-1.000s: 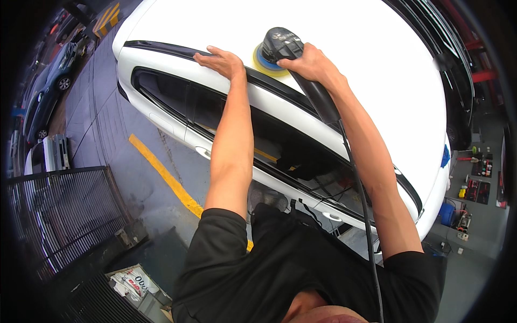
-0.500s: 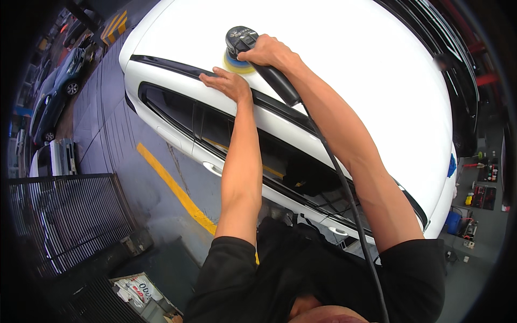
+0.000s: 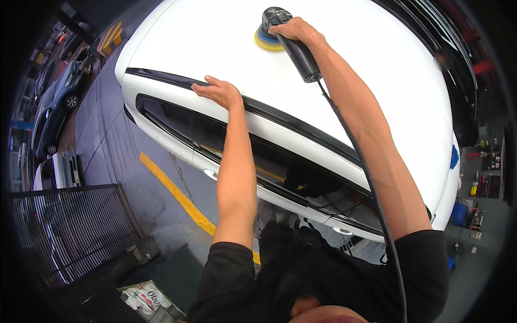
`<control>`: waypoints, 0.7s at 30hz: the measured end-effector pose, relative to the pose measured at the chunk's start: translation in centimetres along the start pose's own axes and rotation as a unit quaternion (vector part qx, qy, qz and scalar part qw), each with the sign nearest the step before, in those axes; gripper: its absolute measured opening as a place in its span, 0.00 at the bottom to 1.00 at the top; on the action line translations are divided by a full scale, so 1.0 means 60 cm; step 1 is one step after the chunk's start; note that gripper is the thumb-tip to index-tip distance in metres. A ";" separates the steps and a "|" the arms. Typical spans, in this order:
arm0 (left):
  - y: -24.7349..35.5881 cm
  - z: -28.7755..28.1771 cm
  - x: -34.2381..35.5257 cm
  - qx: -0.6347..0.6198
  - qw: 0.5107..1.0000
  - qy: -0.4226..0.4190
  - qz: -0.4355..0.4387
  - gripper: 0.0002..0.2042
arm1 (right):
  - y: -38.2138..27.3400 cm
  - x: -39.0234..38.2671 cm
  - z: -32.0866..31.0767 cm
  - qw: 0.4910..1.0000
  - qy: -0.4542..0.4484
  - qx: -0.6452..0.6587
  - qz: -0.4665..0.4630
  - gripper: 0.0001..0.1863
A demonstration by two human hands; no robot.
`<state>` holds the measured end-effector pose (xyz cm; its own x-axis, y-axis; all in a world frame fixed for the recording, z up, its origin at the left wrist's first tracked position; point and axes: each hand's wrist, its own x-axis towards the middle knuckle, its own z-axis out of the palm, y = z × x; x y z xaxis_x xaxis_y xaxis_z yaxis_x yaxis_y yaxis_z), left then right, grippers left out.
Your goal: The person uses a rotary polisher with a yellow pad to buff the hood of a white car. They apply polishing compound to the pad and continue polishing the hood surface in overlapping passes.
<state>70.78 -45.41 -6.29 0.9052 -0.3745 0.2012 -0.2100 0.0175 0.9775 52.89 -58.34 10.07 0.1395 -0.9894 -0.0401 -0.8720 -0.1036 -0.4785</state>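
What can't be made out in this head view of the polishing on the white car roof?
- Polisher: the underside of its yellow pad is pressed to the roof, hidden.
- Right hand: fingers wrap the far side of the tool, out of sight.
- Left hand: palm lies flat on the black roof trim, contact unseen.
- Cord: runs off the lower edge.

The right hand (image 3: 295,29) has pushed the black polisher (image 3: 280,27) with its yellow pad farther across the white car roof (image 3: 215,48), away from the person; the left hand (image 3: 219,91), earlier just beside the pad, now lies well apart from it on the roof's edge.
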 end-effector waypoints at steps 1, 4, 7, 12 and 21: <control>-0.004 0.001 0.001 0.008 1.000 0.009 0.008 0.36 | 0.012 -0.009 -0.005 1.000 -0.002 -0.007 0.015 0.38; -0.018 -0.002 0.012 0.024 0.999 0.026 0.010 0.35 | 0.032 -0.057 -0.027 0.997 0.003 -0.025 0.075 0.39; -0.013 -0.001 0.010 0.045 0.999 0.010 0.013 0.35 | 0.072 -0.113 -0.060 0.994 0.015 -0.017 0.108 0.38; -0.019 0.011 0.011 0.097 0.995 0.002 0.039 0.34 | 0.184 -0.184 -0.113 0.990 0.044 0.009 0.132 0.34; -0.009 0.003 0.013 0.198 0.979 -0.031 0.043 0.34 | 0.361 -0.324 -0.208 0.972 0.106 0.032 0.208 0.37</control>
<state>71.50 -45.86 -6.65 0.8557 -0.4437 0.2662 -0.4234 -0.3047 0.8532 25.44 -42.60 11.46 -0.3248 -0.9436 -0.0646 -0.8001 0.3106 -0.5132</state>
